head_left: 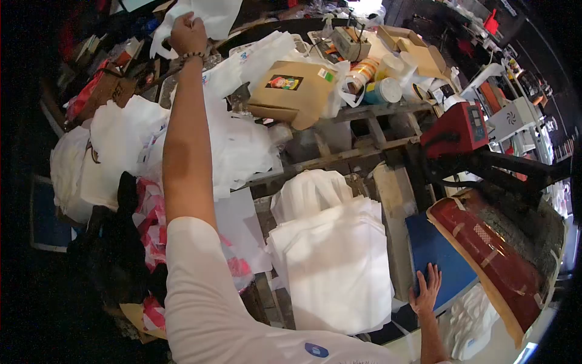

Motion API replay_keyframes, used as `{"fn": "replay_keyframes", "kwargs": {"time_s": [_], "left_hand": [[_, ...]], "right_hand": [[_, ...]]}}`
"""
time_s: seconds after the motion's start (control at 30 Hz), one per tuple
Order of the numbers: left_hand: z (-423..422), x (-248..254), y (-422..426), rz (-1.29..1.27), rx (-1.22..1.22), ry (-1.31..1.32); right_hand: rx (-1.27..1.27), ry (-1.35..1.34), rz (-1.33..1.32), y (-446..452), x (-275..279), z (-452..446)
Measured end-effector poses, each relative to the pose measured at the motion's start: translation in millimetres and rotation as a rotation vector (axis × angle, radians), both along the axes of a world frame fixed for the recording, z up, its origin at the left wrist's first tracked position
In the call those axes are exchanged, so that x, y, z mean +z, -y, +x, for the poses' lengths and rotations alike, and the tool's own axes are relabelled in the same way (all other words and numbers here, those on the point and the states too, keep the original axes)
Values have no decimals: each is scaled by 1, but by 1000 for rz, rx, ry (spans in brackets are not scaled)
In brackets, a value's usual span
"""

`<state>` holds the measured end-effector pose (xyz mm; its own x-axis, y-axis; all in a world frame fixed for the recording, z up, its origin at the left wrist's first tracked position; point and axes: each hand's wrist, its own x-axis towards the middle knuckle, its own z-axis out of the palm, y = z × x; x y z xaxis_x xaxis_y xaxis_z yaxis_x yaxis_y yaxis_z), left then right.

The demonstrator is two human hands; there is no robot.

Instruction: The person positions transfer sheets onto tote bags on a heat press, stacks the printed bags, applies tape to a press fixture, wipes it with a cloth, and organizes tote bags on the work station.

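Observation:
Far up at the top left, my left hand (188,37) is closed in a pinch on a white sheet (215,18), which hangs around the fingers. My right hand (425,290) lies with fingers spread on the blue flat board (439,255) at the lower right. Between my arms is a stack of white fabric bags (339,267), their handles folded toward the far side. Right of the blue board is the heat press, with its red control box (464,128) and a worn red-brown upper plate (491,255) swung aside.
A flat cardboard box (291,91) with a picture label lies at the back, near rolls of tape (383,91). White printed sheets (236,145) are piled behind the bags. More white bags (109,158) stand at left, beside pink-and-white plastic (151,218). White fabric (473,321) lies below the press.

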<state>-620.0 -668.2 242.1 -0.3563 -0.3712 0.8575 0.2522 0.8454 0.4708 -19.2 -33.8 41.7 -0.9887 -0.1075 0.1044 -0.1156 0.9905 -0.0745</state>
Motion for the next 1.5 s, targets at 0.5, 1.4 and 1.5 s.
{"fn": "replay_keyframes", "kwargs": {"time_s": [0.5, 1.4, 1.5], "left_hand": [[112, -189, -126, -113, -528, 1163], [855, -254, -133, 838, -332, 1646], [921, -291, -170, 981, -292, 1759]], "right_hand": [[19, 5, -52, -3, 3, 4], [369, -243, -388, -36, -48, 64], [420, -252, -105, -35, -53, 93]]}}
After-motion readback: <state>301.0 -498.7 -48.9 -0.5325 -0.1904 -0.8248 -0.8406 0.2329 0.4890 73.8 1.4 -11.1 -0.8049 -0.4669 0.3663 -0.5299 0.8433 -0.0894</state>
